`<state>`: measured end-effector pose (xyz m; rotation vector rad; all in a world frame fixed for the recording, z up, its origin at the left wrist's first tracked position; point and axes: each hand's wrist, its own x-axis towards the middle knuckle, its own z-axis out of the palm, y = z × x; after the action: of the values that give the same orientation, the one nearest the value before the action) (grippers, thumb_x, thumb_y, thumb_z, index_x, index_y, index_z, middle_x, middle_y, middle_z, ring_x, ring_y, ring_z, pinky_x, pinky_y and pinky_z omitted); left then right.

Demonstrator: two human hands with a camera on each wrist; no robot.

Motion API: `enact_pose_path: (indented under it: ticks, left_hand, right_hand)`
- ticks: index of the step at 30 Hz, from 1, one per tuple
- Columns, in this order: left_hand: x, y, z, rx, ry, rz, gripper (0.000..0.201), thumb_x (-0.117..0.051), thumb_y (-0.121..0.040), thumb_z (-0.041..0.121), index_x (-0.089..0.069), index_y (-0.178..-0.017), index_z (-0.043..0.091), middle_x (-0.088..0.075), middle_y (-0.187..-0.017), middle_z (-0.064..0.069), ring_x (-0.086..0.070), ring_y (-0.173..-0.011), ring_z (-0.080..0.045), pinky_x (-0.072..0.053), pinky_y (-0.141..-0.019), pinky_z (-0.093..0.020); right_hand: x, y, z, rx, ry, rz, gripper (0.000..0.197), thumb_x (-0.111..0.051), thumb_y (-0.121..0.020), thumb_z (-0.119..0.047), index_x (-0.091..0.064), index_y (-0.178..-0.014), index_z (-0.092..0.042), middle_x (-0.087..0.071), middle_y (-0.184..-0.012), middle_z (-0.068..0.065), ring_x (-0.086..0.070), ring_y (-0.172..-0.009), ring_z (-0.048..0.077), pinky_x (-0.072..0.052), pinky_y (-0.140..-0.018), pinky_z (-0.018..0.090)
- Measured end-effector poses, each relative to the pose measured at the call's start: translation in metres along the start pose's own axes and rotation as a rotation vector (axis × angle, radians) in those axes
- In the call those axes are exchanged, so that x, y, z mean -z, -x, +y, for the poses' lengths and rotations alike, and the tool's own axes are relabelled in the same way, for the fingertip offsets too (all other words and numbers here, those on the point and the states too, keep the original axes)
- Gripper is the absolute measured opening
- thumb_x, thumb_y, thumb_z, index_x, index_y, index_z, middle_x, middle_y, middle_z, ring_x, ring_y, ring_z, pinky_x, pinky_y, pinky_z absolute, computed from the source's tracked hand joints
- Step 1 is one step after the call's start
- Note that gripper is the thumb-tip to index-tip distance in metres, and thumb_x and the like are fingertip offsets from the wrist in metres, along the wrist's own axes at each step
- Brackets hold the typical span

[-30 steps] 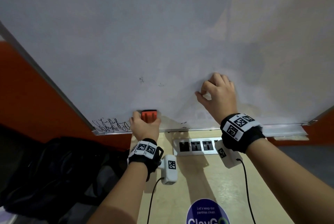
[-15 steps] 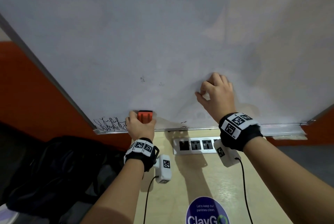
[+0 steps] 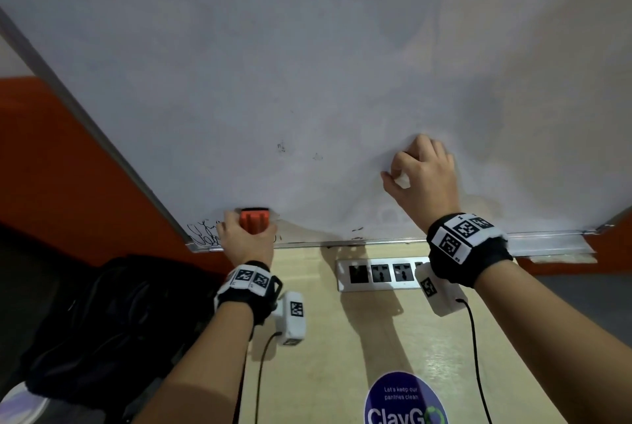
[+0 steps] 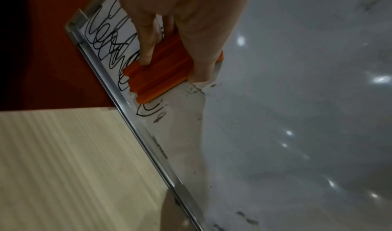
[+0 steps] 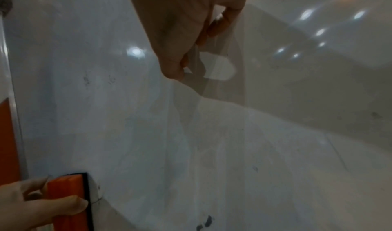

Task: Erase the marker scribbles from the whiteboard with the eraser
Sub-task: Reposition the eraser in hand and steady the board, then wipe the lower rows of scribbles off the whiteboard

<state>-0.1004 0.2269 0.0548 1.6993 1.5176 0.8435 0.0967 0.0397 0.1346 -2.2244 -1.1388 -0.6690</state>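
One light, rigid eraser (image 4: 167, 68) sat pinched by its long sides in your left hand (image 3: 246, 239), scribbles (image 4: 110, 50) just beyond its thumb side. Your right hand (image 3: 424, 177) braced curled, apparently empty, on the slick whiteboard (image 3: 307, 64).

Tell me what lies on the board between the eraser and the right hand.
No object. Between the orange eraser and the right hand the whiteboard shows only faint smudges and a few small marker specks, seen in the head view.

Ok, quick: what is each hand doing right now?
Left hand: grips the orange ribbed plastic eraser against the whiteboard.
Right hand: fingers curled, knuckles on the whiteboard, holding nothing visible.
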Motion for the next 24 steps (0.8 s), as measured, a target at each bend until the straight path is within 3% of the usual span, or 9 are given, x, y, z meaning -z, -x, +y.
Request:
enact_pose_path:
  ticks: [2,7,11,15,18,21,24]
  left_hand:
    - [0.004,0.000,-0.001,-0.023,-0.008,0.003,0.051,-0.092,-0.064,0.018,-0.058,-0.100,0.004,-0.055,-0.110,-0.015,-0.055,-0.092,-0.029,-0.045,-0.081,-0.033]
    - [-0.012,0.025,0.025,-0.079,0.029,-0.056,0.048,-0.091,-0.061,0.014,-0.056,-0.093,0.007,-0.054,-0.104,-0.011,-0.056,-0.091,-0.029,-0.048,-0.081,-0.039]
    - [-0.015,0.046,0.034,-0.241,-0.070,-0.201,0.050,-0.089,-0.065,0.018,-0.055,-0.102,0.012,-0.055,-0.113,-0.006,-0.053,-0.101,-0.024,-0.045,-0.084,-0.036]
    - [-0.005,0.056,0.031,-0.538,-0.255,-0.327,0.060,-0.087,-0.064,0.014,-0.054,-0.113,0.016,-0.059,-0.115,-0.004,-0.054,-0.108,-0.027,-0.041,-0.099,-0.037]
    - [0.012,0.050,0.022,-0.633,-0.344,-0.357,0.064,-0.086,-0.063,0.008,-0.047,-0.113,0.013,-0.062,-0.110,-0.007,-0.056,-0.106,-0.029,-0.036,-0.095,-0.034]
    - [0.029,0.040,0.013,-0.666,-0.357,-0.342,0.065,-0.084,-0.060,0.007,-0.045,-0.113,0.011,-0.065,-0.104,-0.008,-0.059,-0.099,-0.031,-0.037,-0.090,-0.035]
    - [0.039,0.033,0.010,-0.663,-0.244,-0.423,0.067,-0.085,-0.066,0.009,-0.043,-0.117,0.015,-0.068,-0.107,-0.006,-0.060,-0.100,-0.029,-0.043,-0.092,-0.036]
  right_hand:
    - [0.000,0.001,0.000,-0.006,0.002,-0.001,0.025,-0.080,-0.073,-0.016,-0.056,-0.066,-0.012,-0.045,-0.083,0.006,-0.047,-0.083,0.030,-0.039,-0.070,0.039]
    - [-0.002,0.002,-0.003,-0.017,-0.021,-0.012,0.024,-0.079,-0.074,-0.014,-0.056,-0.067,-0.011,-0.045,-0.084,0.007,-0.046,-0.082,0.030,-0.038,-0.069,0.038]
    - [-0.008,0.010,-0.018,0.075,-0.035,-0.071,0.023,-0.082,-0.072,-0.010,-0.061,-0.078,-0.010,-0.051,-0.085,0.007,-0.052,-0.078,0.029,-0.036,-0.073,0.034]
    - [-0.027,0.032,-0.061,0.372,-0.055,-0.284,0.047,-0.079,-0.068,-0.005,-0.062,-0.110,-0.014,-0.061,-0.103,0.007,-0.058,-0.091,0.028,-0.046,-0.078,0.040]
    - [-0.037,0.044,-0.084,0.465,-0.055,-0.456,0.073,-0.071,-0.060,0.002,-0.051,-0.126,-0.020,-0.058,-0.128,0.007,-0.055,-0.112,0.028,-0.043,-0.094,0.039]
    - [-0.046,0.052,-0.100,0.509,-0.061,-0.561,0.067,-0.076,-0.055,-0.006,-0.056,-0.117,-0.022,-0.054,-0.134,0.005,-0.050,-0.119,0.025,-0.037,-0.102,0.038]
    - [-0.054,0.052,-0.115,0.553,-0.086,-0.515,0.049,-0.087,-0.052,-0.015,-0.066,-0.096,-0.018,-0.061,-0.122,0.007,-0.056,-0.107,0.024,-0.049,-0.088,0.040]
